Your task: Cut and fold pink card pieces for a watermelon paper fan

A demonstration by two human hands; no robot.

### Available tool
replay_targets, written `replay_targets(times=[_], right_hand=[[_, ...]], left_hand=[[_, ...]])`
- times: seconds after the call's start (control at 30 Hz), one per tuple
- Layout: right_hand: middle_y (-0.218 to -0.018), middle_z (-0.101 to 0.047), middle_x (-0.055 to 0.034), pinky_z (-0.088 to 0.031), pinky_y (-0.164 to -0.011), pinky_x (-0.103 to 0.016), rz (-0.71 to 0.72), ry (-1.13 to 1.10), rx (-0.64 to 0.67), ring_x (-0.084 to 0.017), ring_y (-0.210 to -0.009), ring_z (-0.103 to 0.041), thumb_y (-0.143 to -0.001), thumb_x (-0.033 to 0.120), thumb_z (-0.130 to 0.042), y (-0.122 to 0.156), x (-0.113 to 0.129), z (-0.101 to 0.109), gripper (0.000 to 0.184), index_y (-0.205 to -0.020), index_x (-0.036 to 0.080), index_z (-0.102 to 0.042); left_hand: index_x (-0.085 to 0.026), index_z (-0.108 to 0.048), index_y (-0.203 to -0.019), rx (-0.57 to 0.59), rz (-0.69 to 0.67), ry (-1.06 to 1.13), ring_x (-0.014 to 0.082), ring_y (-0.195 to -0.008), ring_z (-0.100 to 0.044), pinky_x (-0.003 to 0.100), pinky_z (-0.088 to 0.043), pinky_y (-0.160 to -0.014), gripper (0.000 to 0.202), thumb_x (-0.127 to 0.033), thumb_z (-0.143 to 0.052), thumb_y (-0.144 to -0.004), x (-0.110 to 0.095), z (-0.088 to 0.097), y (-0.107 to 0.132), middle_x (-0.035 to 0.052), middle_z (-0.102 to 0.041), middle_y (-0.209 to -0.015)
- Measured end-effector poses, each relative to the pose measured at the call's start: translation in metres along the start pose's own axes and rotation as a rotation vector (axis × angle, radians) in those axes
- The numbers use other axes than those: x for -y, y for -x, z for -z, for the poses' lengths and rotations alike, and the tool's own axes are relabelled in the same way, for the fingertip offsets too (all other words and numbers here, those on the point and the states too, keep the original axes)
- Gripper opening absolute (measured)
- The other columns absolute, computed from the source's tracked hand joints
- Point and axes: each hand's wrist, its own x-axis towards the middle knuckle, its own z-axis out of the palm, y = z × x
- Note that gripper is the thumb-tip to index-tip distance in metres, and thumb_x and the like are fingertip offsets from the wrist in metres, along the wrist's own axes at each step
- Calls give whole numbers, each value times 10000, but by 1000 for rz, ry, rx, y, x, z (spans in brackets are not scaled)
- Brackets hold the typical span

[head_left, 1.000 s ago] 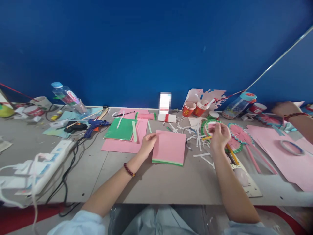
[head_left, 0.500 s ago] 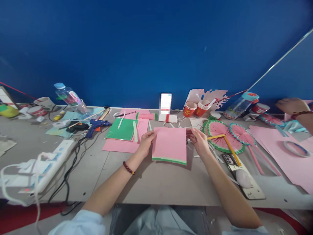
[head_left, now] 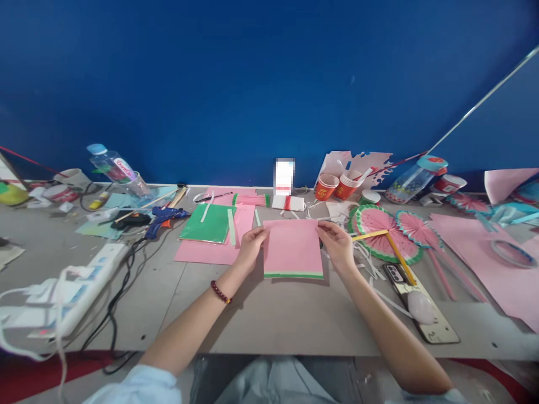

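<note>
A square sheet of pink paper [head_left: 292,247] with a white and green band along its near edge is held between my hands, low over the table. My left hand [head_left: 253,245] pinches its left side near the far corner. At the far right corner, my right hand [head_left: 336,240] grips the paper between thumb and fingers. Left of it, a green paper pack [head_left: 205,226] lies on a larger pink sheet [head_left: 189,254], with pale strips on top. Folded watermelon-patterned paper fans [head_left: 374,224] lie to the right, beside my right hand.
A blue glue gun [head_left: 162,221] and a white power strip [head_left: 90,286] with cables lie at left. Red paper cups [head_left: 326,187] stand at the back. A phone [head_left: 440,322] lies at right, near pink sheets [head_left: 475,258] and a tape roll [head_left: 511,253].
My right hand has closed in on the paper's far right corner, and the sheet now sits straighter. Another person's hand at the far right has gone out of view.
</note>
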Motion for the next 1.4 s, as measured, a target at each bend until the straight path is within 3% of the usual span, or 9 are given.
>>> replay_targets(times=[0.13, 0.23, 0.33, 0.43, 0.53, 0.63, 0.93, 1.13, 1.4], right_hand=[[-795, -675, -30, -478, -633, -249, 7, 32, -26, -143, -710, -613, -672, 393, -710, 1, 3, -1, 269, -840, 187, -663], [-785, -671, -19, -471, -623, -241, -56, -16, 22, -136, -694, -607, -649, 396, -728, 0, 7, 0, 275, -826, 197, -663], [-746, -673, -10, -464, -591, -241, -152, -7, 175, -130, -637, -596, -646, 408, -730, 2, 13, 0, 281, -824, 200, -667], [-796, -695, -25, -482, -642, -260, -160, 125, 377, -148, -691, -620, -688, 393, -703, 10, 20, -3, 245, -832, 196, -684], [-842, -706, -32, -493, -705, -273, -93, 254, 540, -162, -763, -640, -757, 345, -643, 19, 25, -10, 184, -854, 197, -695], [-861, -710, -41, -499, -704, -279, -2, 345, 590, -169, -767, -647, -794, 305, -592, 24, 26, -16, 168, -862, 195, -699], [-860, -708, -34, -501, -672, -274, 208, 538, 555, -165, -755, -643, -809, 242, -554, 24, 21, -18, 159, -862, 217, -702], [-874, -714, -38, -507, -643, -259, 337, 562, 533, -166, -769, -648, -817, 215, -549, 26, 19, -20, 165, -871, 228, -704], [-883, -714, -46, -528, -721, -288, 504, 575, 485, -177, -823, -657, -849, 223, -525, 28, 13, -21, 180, -887, 238, -700]], left_hand=[[-141, -660, -710, 115, 36, 107, 111, -524, -524, 218, -375, -502, 228, -361, -661, -649, 0, 3, -1, 3, -605, -586], [-92, -682, -774, 297, 130, 183, 161, -587, -571, 257, -404, -524, 484, -543, -521, -706, -2, 9, -4, 94, -651, -682], [-55, -685, -870, 473, 273, 134, 170, -567, -580, 271, -410, -501, 657, -648, -436, -737, -5, 11, -4, 134, -653, -701], [-95, -673, -920, 565, 323, 16, 158, -538, -585, 258, -413, -466, 563, -606, -541, -723, -6, 8, -1, 107, -652, -719], [-115, -674, -888, 533, 259, -134, 135, -546, -574, 239, -428, -484, 427, -503, -637, -713, -7, 1, 6, 67, -637, -694], [-116, -676, -783, 459, 173, -248, 113, -574, -551, 220, -433, -525, 334, -438, -685, -694, -8, -4, 10, 34, -613, -654], [-129, -705, -807, 438, 84, -355, 149, -645, -589, 239, -436, -559, 341, -452, -655, -709, -4, -6, 11, 47, -668, -738], [-129, -689, -724, 372, 113, -342, 137, -613, -570, 240, -445, -572, 300, -424, -652, -689, -3, -8, 12, 34, -634, -674], [-135, -633, -661, 333, 132, -301, 105, -544, -526, 224, -427, -552, 262, -396, -656, -664, 1, -9, 11, -2, -569, -590]])
